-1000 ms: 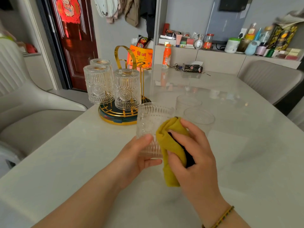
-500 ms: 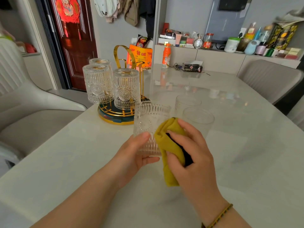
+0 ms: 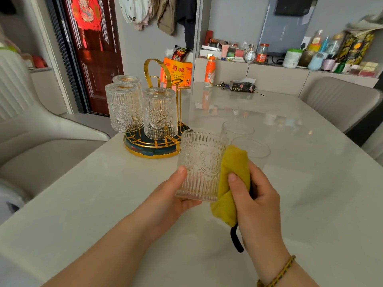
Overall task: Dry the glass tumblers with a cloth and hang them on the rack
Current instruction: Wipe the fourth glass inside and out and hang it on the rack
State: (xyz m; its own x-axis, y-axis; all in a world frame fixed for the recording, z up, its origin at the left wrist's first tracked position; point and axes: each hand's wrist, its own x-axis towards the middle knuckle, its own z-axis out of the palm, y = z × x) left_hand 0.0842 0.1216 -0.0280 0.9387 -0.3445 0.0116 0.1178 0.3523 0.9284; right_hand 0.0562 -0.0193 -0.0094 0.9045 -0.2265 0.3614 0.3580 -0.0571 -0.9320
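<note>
My left hand (image 3: pixel 170 200) grips an embossed glass tumbler (image 3: pixel 200 164) upright above the table, thumb on its front. My right hand (image 3: pixel 257 199) holds a folded yellow cloth (image 3: pixel 232 183) pressed against the tumbler's right side; a black loop hangs below the cloth. Behind them two more tumblers (image 3: pixel 237 131) (image 3: pixel 256 150) stand mouth-up on the table. The round gold-and-green rack (image 3: pixel 149 150) sits at the left, with three tumblers hung upside down on its pegs: (image 3: pixel 124 108), (image 3: pixel 160 114) and one behind (image 3: pixel 126 78). Bare gold pegs (image 3: pixel 180 83) rise at its right.
The white marble table (image 3: pixel 310 183) stretches right and forward. An orange bottle (image 3: pixel 209 72), keys and a tissue pack (image 3: pixel 242 87) lie at its far edge. Grey chairs stand at left (image 3: pixel 41 131) and right (image 3: pixel 339 100). A cluttered shelf (image 3: pixel 290 56) runs along the back.
The tumbler has turned more upright and shifted right in my left hand. The cloth has slid from its front to its right side, and the black loop now hangs free.
</note>
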